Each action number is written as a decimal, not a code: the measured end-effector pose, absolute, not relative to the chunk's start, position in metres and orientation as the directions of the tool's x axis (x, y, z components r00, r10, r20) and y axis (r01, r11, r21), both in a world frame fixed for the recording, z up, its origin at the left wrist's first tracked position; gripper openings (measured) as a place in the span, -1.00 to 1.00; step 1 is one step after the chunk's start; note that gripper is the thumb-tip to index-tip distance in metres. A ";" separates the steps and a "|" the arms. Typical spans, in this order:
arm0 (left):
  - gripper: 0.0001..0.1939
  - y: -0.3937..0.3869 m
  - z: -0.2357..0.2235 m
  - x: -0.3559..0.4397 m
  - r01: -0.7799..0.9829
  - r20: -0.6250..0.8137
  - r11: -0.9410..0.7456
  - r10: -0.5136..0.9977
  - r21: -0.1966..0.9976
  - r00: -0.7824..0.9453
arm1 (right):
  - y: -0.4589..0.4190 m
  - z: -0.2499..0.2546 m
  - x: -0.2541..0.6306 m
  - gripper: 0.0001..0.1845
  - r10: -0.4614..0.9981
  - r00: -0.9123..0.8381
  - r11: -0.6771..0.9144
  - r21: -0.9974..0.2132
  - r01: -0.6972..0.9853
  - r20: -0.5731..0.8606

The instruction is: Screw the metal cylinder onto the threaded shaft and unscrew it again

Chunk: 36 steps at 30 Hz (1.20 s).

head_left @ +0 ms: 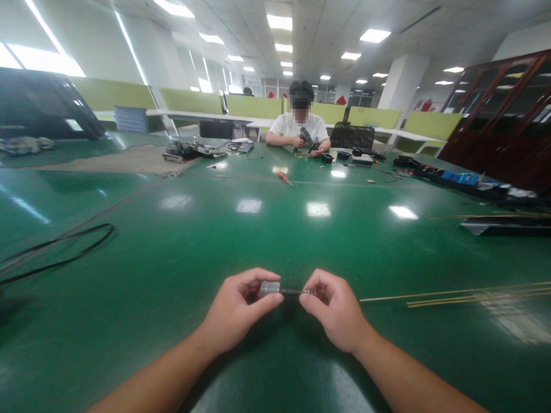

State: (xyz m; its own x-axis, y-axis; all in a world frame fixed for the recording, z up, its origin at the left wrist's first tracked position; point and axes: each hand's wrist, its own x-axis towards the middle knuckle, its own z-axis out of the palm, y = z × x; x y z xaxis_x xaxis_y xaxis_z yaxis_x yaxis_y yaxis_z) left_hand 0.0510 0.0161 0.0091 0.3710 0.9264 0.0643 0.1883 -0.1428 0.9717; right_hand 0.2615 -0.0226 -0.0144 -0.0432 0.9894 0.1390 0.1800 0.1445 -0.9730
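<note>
My left hand (pixel 239 307) is closed around a small silver metal cylinder (pixel 270 288), held just above the green table (pixel 275 229). A thin dark rod (pixel 296 291) sticks out of the cylinder to the right. My right hand (pixel 333 307) pinches the far end of that rod with thumb and fingers. Both hands meet near the table's front middle, and both forearms come in from the bottom edge.
Thin brass rods (pixel 456 295) lie on the table to the right of my hands. A black cable (pixel 64 246) loops at the left. A red screwdriver (pixel 284 178) lies mid-table. A seated person (pixel 299 129) works with tools at the far side. Blue and black parts (pixel 465 180) sit at the right.
</note>
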 end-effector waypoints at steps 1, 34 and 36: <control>-0.72 0.016 0.009 0.051 0.182 0.065 -0.142 0.925 0.973 0.374 | -0.023 -0.014 0.261 -0.86 0.990 -0.043 0.143 -0.973 0.181 0.137; -0.59 0.027 0.013 0.048 -0.015 0.128 -0.127 0.987 0.992 0.093 | -0.022 -0.012 0.259 -0.79 0.984 -0.013 0.178 -0.979 -0.100 0.180; -0.66 0.023 0.026 0.043 -0.030 0.130 -0.129 0.991 0.991 0.030 | -0.023 -0.014 0.259 -0.80 0.980 -0.023 0.195 -0.981 -0.016 0.196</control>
State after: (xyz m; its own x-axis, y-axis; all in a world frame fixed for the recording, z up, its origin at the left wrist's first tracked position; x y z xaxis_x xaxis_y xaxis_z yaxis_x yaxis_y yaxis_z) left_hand 0.0433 0.0227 0.0256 0.0303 0.9910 0.1303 -0.0299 -0.1294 0.9911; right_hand 0.2586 -0.0230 -0.0136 -0.0226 0.9804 0.1956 -0.0164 0.1953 -0.9806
